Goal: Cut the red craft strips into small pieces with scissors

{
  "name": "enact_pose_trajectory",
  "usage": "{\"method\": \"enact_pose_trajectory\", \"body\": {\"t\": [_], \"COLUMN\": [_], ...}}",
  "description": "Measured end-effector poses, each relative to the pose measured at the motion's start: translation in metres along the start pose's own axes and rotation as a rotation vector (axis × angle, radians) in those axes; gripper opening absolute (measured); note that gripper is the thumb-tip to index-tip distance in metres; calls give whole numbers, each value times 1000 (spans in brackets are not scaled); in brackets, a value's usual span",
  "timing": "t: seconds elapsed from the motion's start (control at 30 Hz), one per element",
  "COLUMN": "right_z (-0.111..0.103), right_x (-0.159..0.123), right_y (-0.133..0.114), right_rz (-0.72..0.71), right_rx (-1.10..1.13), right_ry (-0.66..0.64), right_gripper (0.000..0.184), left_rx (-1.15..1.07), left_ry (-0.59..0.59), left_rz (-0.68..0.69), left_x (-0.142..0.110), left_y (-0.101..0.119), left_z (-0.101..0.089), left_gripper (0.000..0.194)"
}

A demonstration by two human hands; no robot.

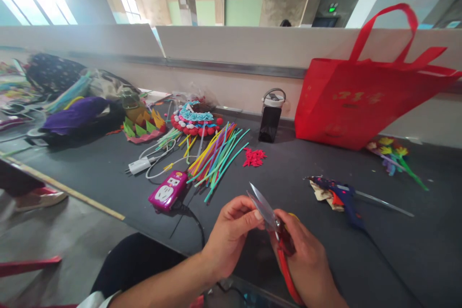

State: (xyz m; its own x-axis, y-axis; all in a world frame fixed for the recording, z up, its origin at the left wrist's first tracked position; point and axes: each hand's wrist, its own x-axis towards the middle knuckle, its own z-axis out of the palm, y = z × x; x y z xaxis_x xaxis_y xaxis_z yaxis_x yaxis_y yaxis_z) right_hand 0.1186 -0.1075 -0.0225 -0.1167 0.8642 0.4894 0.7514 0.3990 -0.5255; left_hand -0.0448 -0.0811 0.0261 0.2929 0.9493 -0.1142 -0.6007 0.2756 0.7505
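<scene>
My right hand is closed round the red handles of a pair of scissors. Their blades point up and to the left, slightly parted. Beside the blades my left hand is closed, thumb and fingers pinched together; what they hold, if anything, is hidden. A bit of yellow shows behind the fingers of my right hand, too small to name. Just beyond my hands lies a small pile of red cut pieces. Left of it spreads a bundle of coloured fuzzy sticks, like pipe cleaners.
A glue gun rests at right. A red bag, a dark bottle and craft flowers stand or lie farther back. At left are a purple power strip, a white charger, a felt crown and flowered headbands.
</scene>
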Motion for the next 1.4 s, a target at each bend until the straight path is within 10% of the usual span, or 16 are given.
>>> {"method": "enact_pose_trajectory", "body": {"t": [1.4], "right_z": [2], "right_x": [-2], "right_y": [3], "right_rz": [6], "right_rx": [36], "right_ry": [-19], "right_gripper": [33], "left_rx": [55], "left_ry": [23], "left_rz": [9], "left_x": [-3], "left_y": [-2], "left_z": [4], "left_gripper": [13]}}
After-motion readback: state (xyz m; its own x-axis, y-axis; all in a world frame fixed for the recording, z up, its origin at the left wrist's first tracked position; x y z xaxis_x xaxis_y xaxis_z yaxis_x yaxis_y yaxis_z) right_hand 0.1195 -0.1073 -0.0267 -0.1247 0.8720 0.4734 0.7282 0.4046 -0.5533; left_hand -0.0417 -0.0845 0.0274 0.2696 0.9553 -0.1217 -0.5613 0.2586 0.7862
